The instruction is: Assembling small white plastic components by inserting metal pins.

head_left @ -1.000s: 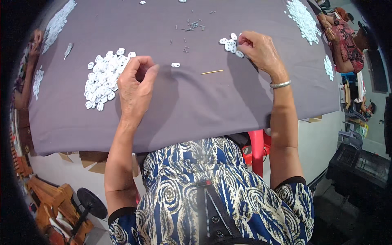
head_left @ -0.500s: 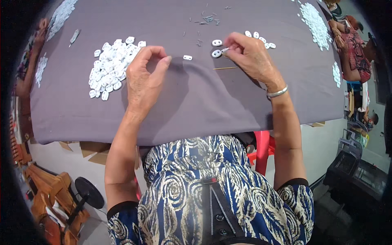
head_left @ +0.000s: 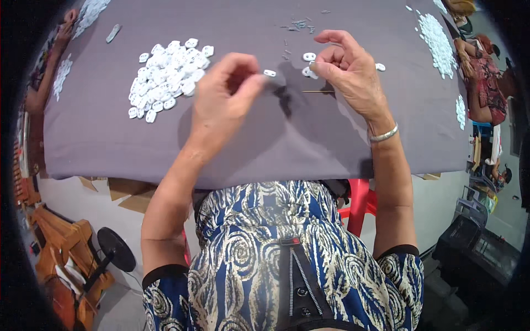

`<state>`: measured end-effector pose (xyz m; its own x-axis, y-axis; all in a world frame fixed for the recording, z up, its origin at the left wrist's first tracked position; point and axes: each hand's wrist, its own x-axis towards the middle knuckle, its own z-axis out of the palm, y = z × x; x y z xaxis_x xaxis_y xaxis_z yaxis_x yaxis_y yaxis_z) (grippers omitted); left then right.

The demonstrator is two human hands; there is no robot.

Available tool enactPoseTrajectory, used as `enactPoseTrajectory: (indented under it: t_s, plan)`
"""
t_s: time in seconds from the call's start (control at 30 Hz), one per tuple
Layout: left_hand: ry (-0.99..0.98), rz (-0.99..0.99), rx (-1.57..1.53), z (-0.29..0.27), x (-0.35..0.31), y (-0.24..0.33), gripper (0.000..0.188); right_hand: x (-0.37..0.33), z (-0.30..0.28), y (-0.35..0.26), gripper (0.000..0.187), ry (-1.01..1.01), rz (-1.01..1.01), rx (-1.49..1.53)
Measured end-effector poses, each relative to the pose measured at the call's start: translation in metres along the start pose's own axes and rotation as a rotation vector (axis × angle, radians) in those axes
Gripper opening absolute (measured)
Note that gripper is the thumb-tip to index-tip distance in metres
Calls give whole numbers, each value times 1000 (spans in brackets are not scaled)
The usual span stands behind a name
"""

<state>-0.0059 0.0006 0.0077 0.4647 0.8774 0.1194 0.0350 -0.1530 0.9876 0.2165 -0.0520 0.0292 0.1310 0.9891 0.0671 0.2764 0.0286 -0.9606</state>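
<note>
My left hand (head_left: pixel 223 99) is smeared by motion, its thumb and index finger curved with a gap between them. Just past its fingertips a small white two-holed piece (head_left: pixel 269 73) lies on the dark cloth. To its left spreads a heap of similar white pieces (head_left: pixel 160 83). My right hand (head_left: pixel 353 69) has its index finger lifted away from the thumb and the other fingers curled. Its thumb tip is beside or touching a white oval piece (head_left: pixel 307 72), partly covered. A second oval piece (head_left: pixel 309 56) lies just beyond. A thin gold-coloured stick (head_left: pixel 318 91) lies beneath the right hand.
Small grey bits (head_left: pixel 298 25) are scattered on the cloth (head_left: pixel 127 149) farther off. A pale elongated object (head_left: pixel 113 33) lies at far left. More white pieces (head_left: pixel 439 47) are piled at the far right, near another person (head_left: pixel 480 85). A red chair (head_left: pixel 359 207) shows below the table edge.
My left hand has moved right, away from the heap and toward the single white piece. My right index finger has lifted from the thumb. The view has shifted slightly.
</note>
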Motion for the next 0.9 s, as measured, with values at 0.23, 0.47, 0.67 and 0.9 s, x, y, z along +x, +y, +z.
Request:
enactPoseTrajectory:
  t_s: [0.23, 0.47, 0.67, 0.9]
  plan:
    - [-148, -110, -269, 12, -3, -1, 30, 3, 39, -15, 37, -124, 19, 125]
    - [-91, -205, -289, 9, -2, 3, 23, 7, 36, -6, 16, -99, 78, 180]
    - [-83, -162, -264, 8, -2, -3, 24, 1, 30, -5, 10, -205, 112, 130]
    - [-79, -131, -326, 10, -4, 3, 21, -1, 35, -6, 10, -257, -9, 111]
